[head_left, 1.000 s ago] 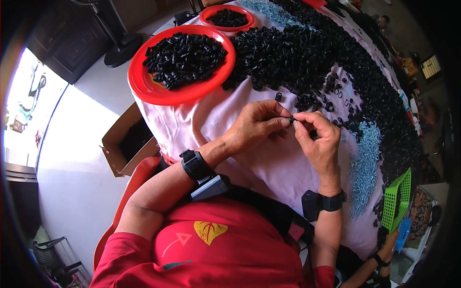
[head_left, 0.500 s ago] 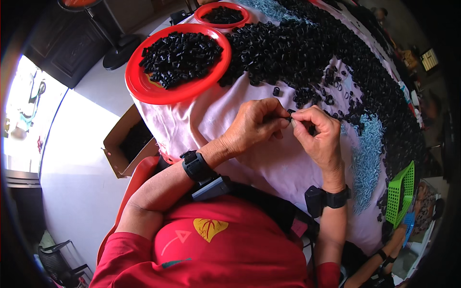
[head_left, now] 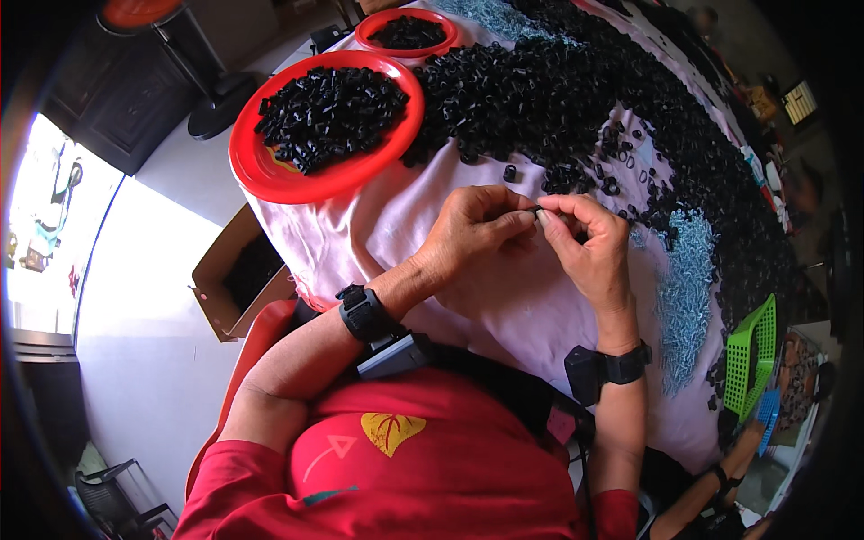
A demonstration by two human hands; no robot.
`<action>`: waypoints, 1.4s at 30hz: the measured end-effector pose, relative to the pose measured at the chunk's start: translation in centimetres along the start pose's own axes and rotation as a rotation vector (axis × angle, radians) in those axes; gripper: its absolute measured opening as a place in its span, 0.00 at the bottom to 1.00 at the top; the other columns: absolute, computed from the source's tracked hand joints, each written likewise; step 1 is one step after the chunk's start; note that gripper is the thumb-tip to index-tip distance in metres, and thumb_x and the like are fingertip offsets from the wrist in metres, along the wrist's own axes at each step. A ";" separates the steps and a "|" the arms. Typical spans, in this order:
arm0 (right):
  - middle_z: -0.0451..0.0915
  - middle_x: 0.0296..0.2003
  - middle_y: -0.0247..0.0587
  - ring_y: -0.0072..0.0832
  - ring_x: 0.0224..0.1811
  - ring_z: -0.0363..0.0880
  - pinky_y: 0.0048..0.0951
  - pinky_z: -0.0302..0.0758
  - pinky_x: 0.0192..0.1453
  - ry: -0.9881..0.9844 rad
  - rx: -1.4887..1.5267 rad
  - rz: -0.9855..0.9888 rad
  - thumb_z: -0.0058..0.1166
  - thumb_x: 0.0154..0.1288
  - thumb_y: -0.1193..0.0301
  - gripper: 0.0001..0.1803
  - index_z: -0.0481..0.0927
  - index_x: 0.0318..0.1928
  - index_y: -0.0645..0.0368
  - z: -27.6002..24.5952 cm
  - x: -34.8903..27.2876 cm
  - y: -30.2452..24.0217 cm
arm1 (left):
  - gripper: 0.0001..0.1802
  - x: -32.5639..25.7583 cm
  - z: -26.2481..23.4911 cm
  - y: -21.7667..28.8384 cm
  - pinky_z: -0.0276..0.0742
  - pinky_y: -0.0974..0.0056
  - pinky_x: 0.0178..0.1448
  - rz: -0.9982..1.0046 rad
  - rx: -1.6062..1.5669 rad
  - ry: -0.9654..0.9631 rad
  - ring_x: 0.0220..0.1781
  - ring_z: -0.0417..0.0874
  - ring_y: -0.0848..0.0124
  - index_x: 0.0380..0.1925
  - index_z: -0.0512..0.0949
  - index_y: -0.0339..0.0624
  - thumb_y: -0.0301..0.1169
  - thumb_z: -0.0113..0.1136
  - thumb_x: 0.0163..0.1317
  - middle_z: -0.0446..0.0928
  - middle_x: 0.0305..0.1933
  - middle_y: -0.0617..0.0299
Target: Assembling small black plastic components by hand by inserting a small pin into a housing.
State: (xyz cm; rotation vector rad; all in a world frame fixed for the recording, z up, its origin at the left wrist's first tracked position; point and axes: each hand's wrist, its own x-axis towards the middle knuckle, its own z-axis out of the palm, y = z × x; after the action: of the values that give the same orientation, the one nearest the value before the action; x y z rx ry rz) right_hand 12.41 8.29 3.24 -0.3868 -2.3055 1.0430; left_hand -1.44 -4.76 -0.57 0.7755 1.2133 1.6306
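Note:
My left hand (head_left: 474, 230) and my right hand (head_left: 589, 247) meet fingertip to fingertip above the cloth. Between them a small black part (head_left: 535, 212) is pinched, mostly covered by the fingers of both hands. Just beyond lies a broad heap of small black ring-like parts (head_left: 531, 94), with a single black part (head_left: 510, 173) apart from it on the cloth. To the right of my right hand is a pile of thin light-blue pieces (head_left: 686, 306), too fine to make out singly.
A red plate (head_left: 247, 162) piled with black parts stands at the left, a smaller red plate (head_left: 363, 34) behind it. The pale pink cloth (head_left: 486, 315) covers the table. A green basket (head_left: 751, 360) and another person's forearm (head_left: 693, 504) are at the right; a cardboard box (head_left: 216, 301) is at the left.
Both hands stay together at nearly the same place, with slight finger movement around the black part. The whole view has shifted a little.

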 end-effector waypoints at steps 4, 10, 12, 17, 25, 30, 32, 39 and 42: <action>0.85 0.41 0.40 0.26 0.37 0.84 0.25 0.78 0.35 0.013 -0.093 -0.130 0.64 0.63 0.77 0.10 0.86 0.45 0.59 0.0 0.1 -0.1 | 0.14 0.1 -0.4 0.3 0.83 0.65 0.53 -0.060 -0.155 -0.054 0.43 0.86 0.72 0.50 0.79 0.33 0.34 0.61 0.73 0.83 0.43 0.59; 0.84 0.46 0.39 0.32 0.45 0.82 0.30 0.79 0.43 -0.032 -0.161 -0.190 0.67 0.56 0.75 0.18 0.85 0.49 0.56 -0.1 0.1 -1.2 | 0.16 -0.1 -0.4 0.7 0.81 0.63 0.58 -0.126 -0.278 -0.045 0.47 0.86 0.72 0.50 0.79 0.36 0.37 0.62 0.73 0.83 0.46 0.60; 0.83 0.46 0.39 0.32 0.45 0.82 0.30 0.79 0.43 -0.001 -0.160 -0.209 0.69 0.55 0.76 0.19 0.85 0.50 0.57 0.0 0.0 -0.9 | 0.13 -0.1 -0.1 0.7 0.84 0.63 0.54 -0.097 -0.282 -0.039 0.44 0.86 0.70 0.49 0.79 0.34 0.34 0.59 0.74 0.83 0.45 0.59; 0.83 0.45 0.39 0.34 0.45 0.82 0.31 0.81 0.45 0.010 -0.156 -0.251 0.69 0.51 0.77 0.22 0.84 0.50 0.58 0.0 0.0 -0.7 | 0.14 0.1 -0.1 0.9 0.83 0.62 0.55 -0.155 -0.306 -0.088 0.46 0.86 0.70 0.50 0.80 0.36 0.34 0.59 0.73 0.83 0.45 0.59; 0.83 0.48 0.40 0.36 0.48 0.81 0.34 0.81 0.49 -0.012 -0.158 -0.263 0.70 0.51 0.77 0.26 0.84 0.54 0.59 0.4 0.1 -0.2 | 0.14 0.2 -0.2 0.7 0.81 0.61 0.57 -0.195 -0.412 -0.115 0.47 0.85 0.69 0.51 0.81 0.37 0.35 0.58 0.73 0.84 0.47 0.57; 0.84 0.46 0.42 0.38 0.46 0.82 0.35 0.81 0.49 0.014 -0.179 -0.346 0.70 0.52 0.76 0.25 0.84 0.54 0.59 0.4 0.2 0.0 | 0.14 0.1 -0.2 0.5 0.81 0.61 0.58 -0.201 -0.431 -0.104 0.48 0.85 0.68 0.50 0.81 0.35 0.34 0.56 0.74 0.84 0.47 0.57; 0.84 0.45 0.42 0.38 0.45 0.82 0.35 0.81 0.49 0.026 -0.186 -0.327 0.70 0.52 0.77 0.24 0.84 0.53 0.59 0.3 0.2 0.0 | 0.15 0.0 -0.5 0.7 0.80 0.59 0.61 -0.219 -0.460 -0.150 0.52 0.85 0.66 0.53 0.80 0.34 0.34 0.55 0.75 0.83 0.50 0.56; 0.84 0.44 0.43 0.38 0.40 0.81 0.36 0.82 0.46 0.001 -0.228 -0.379 0.68 0.49 0.80 0.24 0.83 0.51 0.61 0.4 0.1 0.4 | 0.17 -0.2 -0.9 0.1 0.81 0.59 0.60 -0.237 -0.408 -0.206 0.53 0.86 0.63 0.55 0.79 0.33 0.34 0.54 0.76 0.83 0.51 0.55; 0.84 0.43 0.43 0.38 0.40 0.81 0.37 0.81 0.45 0.001 -0.261 -0.408 0.67 0.50 0.80 0.24 0.83 0.51 0.63 0.3 0.1 0.8 | 0.16 -0.3 -0.6 0.4 0.82 0.59 0.59 -0.264 -0.413 -0.182 0.51 0.87 0.64 0.53 0.80 0.33 0.34 0.55 0.75 0.84 0.50 0.55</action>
State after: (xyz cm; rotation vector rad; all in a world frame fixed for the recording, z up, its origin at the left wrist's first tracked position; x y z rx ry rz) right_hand 12.17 8.64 2.53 -0.0093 -2.3889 0.5452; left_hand -1.99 -5.24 -0.36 0.4675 0.7766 1.4871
